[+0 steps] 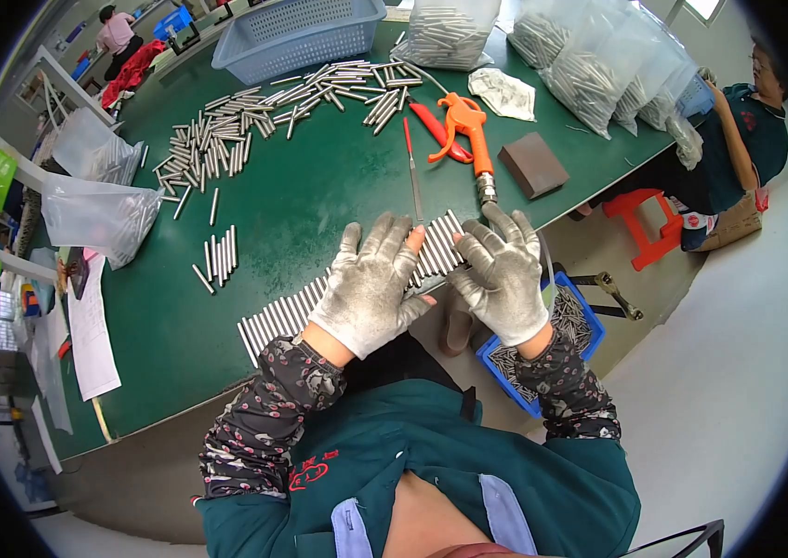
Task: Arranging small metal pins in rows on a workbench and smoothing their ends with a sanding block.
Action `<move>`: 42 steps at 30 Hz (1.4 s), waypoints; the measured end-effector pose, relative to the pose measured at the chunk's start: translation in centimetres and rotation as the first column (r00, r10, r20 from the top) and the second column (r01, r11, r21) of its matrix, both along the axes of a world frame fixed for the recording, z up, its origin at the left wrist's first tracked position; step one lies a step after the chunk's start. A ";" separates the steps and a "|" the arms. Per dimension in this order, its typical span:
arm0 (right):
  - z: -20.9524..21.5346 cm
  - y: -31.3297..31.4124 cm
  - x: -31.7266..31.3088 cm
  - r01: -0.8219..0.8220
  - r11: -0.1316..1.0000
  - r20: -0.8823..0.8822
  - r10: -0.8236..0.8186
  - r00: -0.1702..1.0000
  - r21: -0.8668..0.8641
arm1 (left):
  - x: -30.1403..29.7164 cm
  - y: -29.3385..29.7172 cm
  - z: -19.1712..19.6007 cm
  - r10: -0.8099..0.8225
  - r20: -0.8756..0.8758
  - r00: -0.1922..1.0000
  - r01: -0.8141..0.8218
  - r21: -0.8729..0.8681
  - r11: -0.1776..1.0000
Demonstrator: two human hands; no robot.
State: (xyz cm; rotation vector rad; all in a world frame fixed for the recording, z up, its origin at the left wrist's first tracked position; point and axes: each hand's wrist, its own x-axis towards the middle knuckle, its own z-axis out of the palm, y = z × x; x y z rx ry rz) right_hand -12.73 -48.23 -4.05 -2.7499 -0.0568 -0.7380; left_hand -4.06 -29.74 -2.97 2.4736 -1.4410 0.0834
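A row of metal pins (279, 319) lies side by side along the near edge of the green table. My left hand (368, 286), in a grey-white glove with some fingertips bare, rests flat over the middle of that row, fingers stretched out. At the row's right end my right hand (505, 274), gloved the same way, lies with its fingers extended against the last pins. Part of the row is hidden beneath the left palm. Just beyond the hands lie a thin file (414, 172) with a red handle and an orange air blow gun (468, 130).
Loose pins (212, 149) are heaped farther back, near a blue-grey basket (296, 42). Bags of pins (589, 70) stand at the back right, others at left. A brown block (533, 166) sits by the right edge. Below is a blue bin (595, 325) of pins; a person sits at far right.
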 end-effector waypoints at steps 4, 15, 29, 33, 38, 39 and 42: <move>-0.3 0.0 0.1 0.007 1.000 0.000 -0.007 1.000 0.021 | 0.1 0.0 0.4 -0.016 -0.043 0.999 0.017 0.010 1.000; -0.2 0.0 -0.8 -0.011 1.000 0.026 0.012 1.000 -0.005 | 0.0 0.0 0.4 -0.018 -0.038 0.999 0.019 0.041 0.999; -0.6 -0.3 -1.4 -0.018 0.999 -0.011 0.018 1.000 -0.044 | 0.0 -0.2 0.6 -0.042 -0.017 0.999 0.044 0.113 0.993; -0.4 -0.3 -1.5 -0.045 0.998 -0.033 0.044 0.998 -0.040 | 0.0 -0.2 0.6 -0.042 -0.019 0.999 0.044 0.106 0.993; -0.5 -0.2 -1.6 -0.055 0.998 -0.029 0.055 0.998 -0.013 | 0.1 -0.2 0.5 -0.047 -0.019 0.999 0.049 0.103 0.993; -0.5 -0.2 -1.7 -0.060 0.998 -0.037 0.059 0.998 -0.017 | 0.0 -0.2 0.4 -0.051 -0.017 0.999 0.052 0.098 0.994; -0.7 -0.2 -1.7 -0.057 0.998 -0.036 0.057 0.998 -0.025 | 0.0 -0.3 0.6 -0.056 0.004 0.998 0.055 0.126 0.990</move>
